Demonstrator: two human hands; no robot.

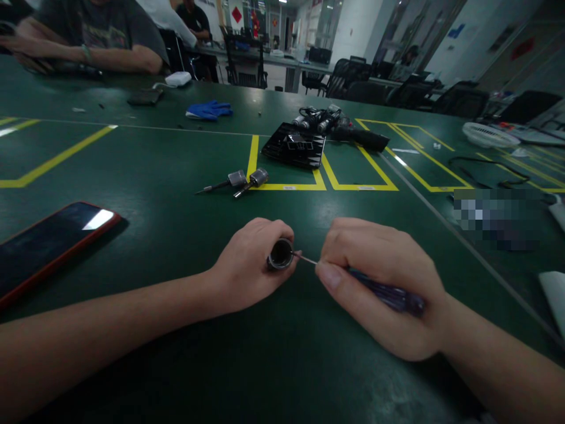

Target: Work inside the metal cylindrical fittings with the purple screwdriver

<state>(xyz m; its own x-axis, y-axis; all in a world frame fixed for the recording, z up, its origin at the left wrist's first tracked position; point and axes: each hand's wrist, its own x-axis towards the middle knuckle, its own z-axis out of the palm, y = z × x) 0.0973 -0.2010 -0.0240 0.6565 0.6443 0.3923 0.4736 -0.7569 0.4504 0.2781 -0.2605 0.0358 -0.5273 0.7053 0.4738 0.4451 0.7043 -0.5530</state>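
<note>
My left hand (245, 271) is closed around a short dark hollow cylinder (281, 254), its open end facing me. My right hand (388, 253) grips a screwdriver (392, 295) by its dark, glossy handle. The thin shaft points left, and its tip meets the right side of the cylinder's rim; whether it sits in a screw or hole there is too small to tell. Beyond my hands lie two metal pieces with thin shafts, one (237, 178) beside the other (258, 176).
A phone (53, 244) lies at the left on the green table (168, 206). Farther back are a blue glove (209, 110), a glossy black packet (293, 146) and a cable bundle (322, 118). Yellow tape marks rectangles. A person (97, 41) sits across the table.
</note>
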